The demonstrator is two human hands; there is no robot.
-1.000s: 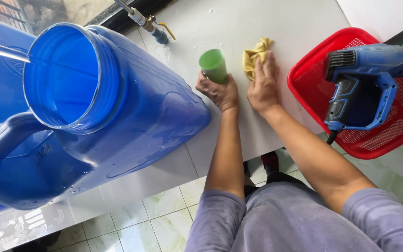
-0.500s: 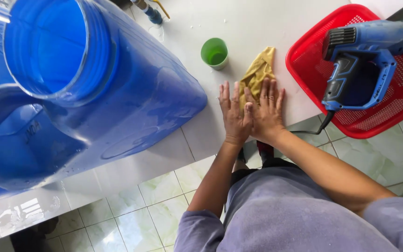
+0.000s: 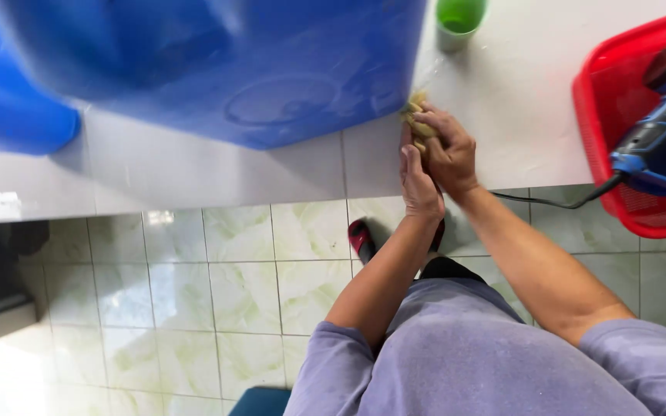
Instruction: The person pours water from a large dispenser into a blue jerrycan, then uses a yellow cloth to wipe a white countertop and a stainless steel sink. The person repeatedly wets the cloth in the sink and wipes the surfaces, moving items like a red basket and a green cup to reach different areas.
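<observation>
At the counter's (image 3: 518,115) front edge, both hands, left hand (image 3: 420,185) and right hand (image 3: 449,150), close together on a soft, light, bunchable yellow cloth (image 3: 415,108).

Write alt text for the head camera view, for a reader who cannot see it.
Both hands, the left hand beside the right hand, bunch a yellow cloth at the edge of a white table. A large blue container lies at left; a green cup and a red basket holding a blue power tool sit at right.
</observation>
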